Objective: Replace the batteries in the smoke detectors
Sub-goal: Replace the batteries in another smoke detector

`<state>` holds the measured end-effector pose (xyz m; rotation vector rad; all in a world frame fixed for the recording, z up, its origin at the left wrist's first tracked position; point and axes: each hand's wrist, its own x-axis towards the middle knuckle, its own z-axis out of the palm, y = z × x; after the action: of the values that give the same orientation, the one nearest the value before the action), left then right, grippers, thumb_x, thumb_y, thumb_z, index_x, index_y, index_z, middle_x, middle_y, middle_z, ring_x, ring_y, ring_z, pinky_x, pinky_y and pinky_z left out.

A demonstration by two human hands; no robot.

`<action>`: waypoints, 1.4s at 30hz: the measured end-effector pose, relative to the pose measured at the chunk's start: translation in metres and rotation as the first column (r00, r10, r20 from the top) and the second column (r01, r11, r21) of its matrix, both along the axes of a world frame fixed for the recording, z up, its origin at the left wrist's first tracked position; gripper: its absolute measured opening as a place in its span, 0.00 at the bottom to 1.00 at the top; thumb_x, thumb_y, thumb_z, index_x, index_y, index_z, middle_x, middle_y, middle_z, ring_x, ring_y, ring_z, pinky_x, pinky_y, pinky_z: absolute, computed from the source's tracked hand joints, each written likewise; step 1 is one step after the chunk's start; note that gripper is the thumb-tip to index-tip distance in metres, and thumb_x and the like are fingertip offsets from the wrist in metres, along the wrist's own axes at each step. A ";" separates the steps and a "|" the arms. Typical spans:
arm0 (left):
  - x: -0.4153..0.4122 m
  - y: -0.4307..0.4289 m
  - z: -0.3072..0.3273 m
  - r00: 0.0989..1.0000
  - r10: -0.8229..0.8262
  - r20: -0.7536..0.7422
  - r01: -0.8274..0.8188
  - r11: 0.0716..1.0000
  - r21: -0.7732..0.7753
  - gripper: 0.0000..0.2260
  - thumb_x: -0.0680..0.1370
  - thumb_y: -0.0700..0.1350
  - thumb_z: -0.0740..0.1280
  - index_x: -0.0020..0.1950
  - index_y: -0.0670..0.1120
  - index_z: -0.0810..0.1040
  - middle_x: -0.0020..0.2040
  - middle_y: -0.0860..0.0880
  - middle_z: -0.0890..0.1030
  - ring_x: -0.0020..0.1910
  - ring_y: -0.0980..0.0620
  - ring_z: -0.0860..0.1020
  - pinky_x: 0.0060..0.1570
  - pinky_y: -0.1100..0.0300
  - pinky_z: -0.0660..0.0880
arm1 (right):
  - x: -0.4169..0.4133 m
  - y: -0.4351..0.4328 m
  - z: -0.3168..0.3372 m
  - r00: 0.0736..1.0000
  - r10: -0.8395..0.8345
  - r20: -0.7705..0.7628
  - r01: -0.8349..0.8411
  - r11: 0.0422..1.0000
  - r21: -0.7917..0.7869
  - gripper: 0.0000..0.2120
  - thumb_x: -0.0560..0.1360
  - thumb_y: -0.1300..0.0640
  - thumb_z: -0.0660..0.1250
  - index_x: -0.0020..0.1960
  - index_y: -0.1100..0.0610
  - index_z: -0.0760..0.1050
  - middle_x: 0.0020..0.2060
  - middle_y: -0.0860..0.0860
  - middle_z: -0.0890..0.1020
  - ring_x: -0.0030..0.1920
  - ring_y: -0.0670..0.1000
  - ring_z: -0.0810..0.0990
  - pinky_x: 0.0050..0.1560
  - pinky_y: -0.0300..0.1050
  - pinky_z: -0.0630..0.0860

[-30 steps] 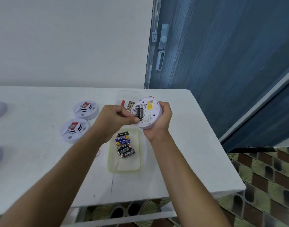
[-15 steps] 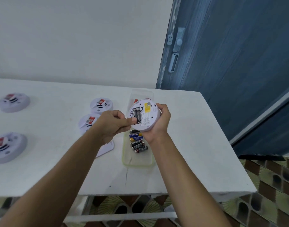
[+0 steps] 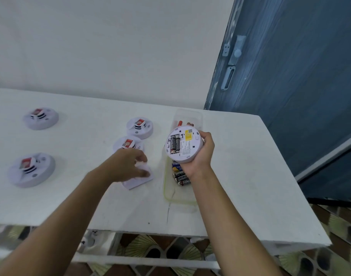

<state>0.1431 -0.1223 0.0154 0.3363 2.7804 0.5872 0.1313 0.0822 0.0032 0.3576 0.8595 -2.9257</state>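
**Open Battery Bay, One Hand Short**

My right hand (image 3: 202, 154) cups the smoke detector (image 3: 183, 145) from below and the side, fingers curled round its rim. Its back is turned up toward me, above the far end of the tray (image 3: 179, 198) of loose batteries (image 3: 181, 177). Two cells (image 3: 175, 144) sit side by side in the uncovered bay.

My left hand (image 3: 124, 166) is stretched low over the table (image 3: 240, 176), palm down. Its fingers bend onto a flat white cover piece (image 3: 139, 181) just beside the tray. Motion blur hides whether they already pinch it or only touch it.

The risks, as I judge them:

- **Cells dropping out:** the detector is tilted with nothing over the bay, so a jolt of my wrist could tip them among the tray's batteries, where they would be hard to tell apart.
- **Cover skating away:** the thin plate lies flat on a smooth top. A hurried pinch could push it toward the nearest detector (image 3: 128, 143) rather than lift it.
- **Losing the unit:** once the cover is raised, pressing it home against a one-handed grip could twist the detector loose.

Three more detectors (image 3: 139, 127) (image 3: 41, 118) (image 3: 31, 169) rest face up further left.
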 end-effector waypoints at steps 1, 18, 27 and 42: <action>0.001 -0.001 -0.004 1.000 -0.006 0.026 0.006 1.000 -0.006 0.22 0.68 0.55 0.77 0.59 0.51 0.77 0.51 0.55 0.75 0.52 0.54 0.74 0.49 0.63 0.70 | 0.000 -0.001 0.001 1.000 -0.001 0.001 0.001 1.000 -0.001 0.16 0.76 0.48 0.57 0.50 0.54 0.82 0.52 0.54 0.82 0.51 0.56 0.78 0.53 0.51 0.73; 0.004 0.004 0.021 0.939 0.260 -0.223 -0.135 0.879 0.457 0.31 0.67 0.49 0.77 0.68 0.50 0.72 0.56 0.53 0.77 0.51 0.53 0.76 0.42 0.68 0.72 | -0.001 -0.010 0.009 0.986 0.141 0.090 -0.152 0.979 0.137 0.16 0.75 0.47 0.58 0.47 0.53 0.82 0.47 0.55 0.82 0.46 0.56 0.79 0.49 0.49 0.73; 0.022 0.038 0.044 0.943 0.206 -0.259 0.017 0.752 0.659 0.32 0.64 0.54 0.76 0.67 0.51 0.75 0.56 0.64 0.75 0.53 0.65 0.75 0.50 0.73 0.72 | 0.005 -0.020 0.022 0.939 0.317 0.132 -0.338 0.920 0.200 0.29 0.75 0.43 0.56 0.65 0.61 0.79 0.64 0.62 0.80 0.60 0.62 0.80 0.58 0.54 0.74; 0.030 0.047 0.038 0.927 0.278 -0.250 -0.015 0.697 0.717 0.30 0.67 0.50 0.80 0.66 0.54 0.75 0.56 0.65 0.78 0.56 0.71 0.72 0.52 0.78 0.69 | 0.009 -0.020 0.037 0.959 0.241 0.147 -0.271 0.933 0.237 0.22 0.77 0.45 0.57 0.37 0.55 0.84 0.42 0.56 0.83 0.47 0.57 0.79 0.46 0.48 0.74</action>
<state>0.1732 -0.0750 0.0536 0.3882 2.7779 1.8181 0.1402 0.0624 0.0403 0.3926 1.1710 -2.5347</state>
